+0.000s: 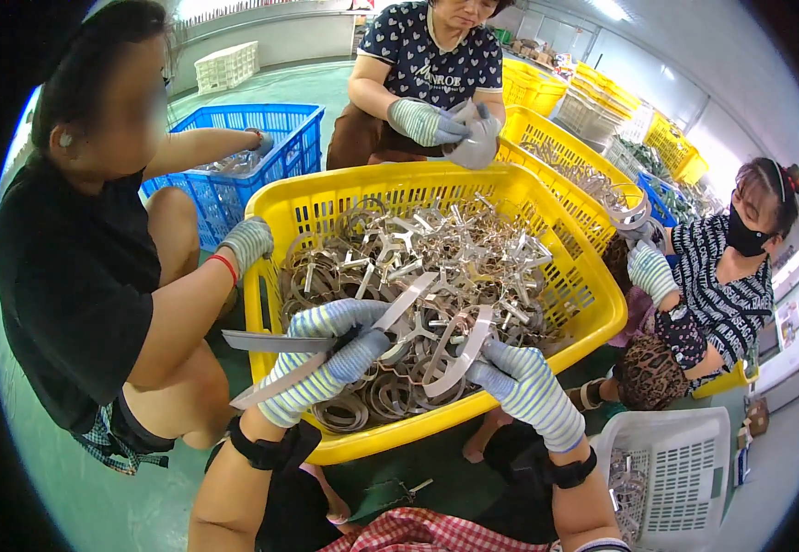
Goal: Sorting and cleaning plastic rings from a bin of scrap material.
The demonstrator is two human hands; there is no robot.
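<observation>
My left hand (326,354), in a striped knit glove, is closed around flat metal strips (275,343), whose ends stick out to both sides. My right hand (530,391), gloved alike, pinches a curved metal strip (464,357) between thumb and fingers. Both hands are above the near part of a large yellow plastic basket (390,448). Inside it lies a heap of metal rings and three-armed metal pieces (399,244). The strips in my two hands are apart from each other.
At the left, a co-worker's gloved hand (250,241) rests at the basket's rim, beside a blue crate (298,164). Across from me, gloved hands (422,122) hold grey metal pieces. Another co-worker's glove (649,271) is at the right. A white basket (684,460) stands near my right forearm.
</observation>
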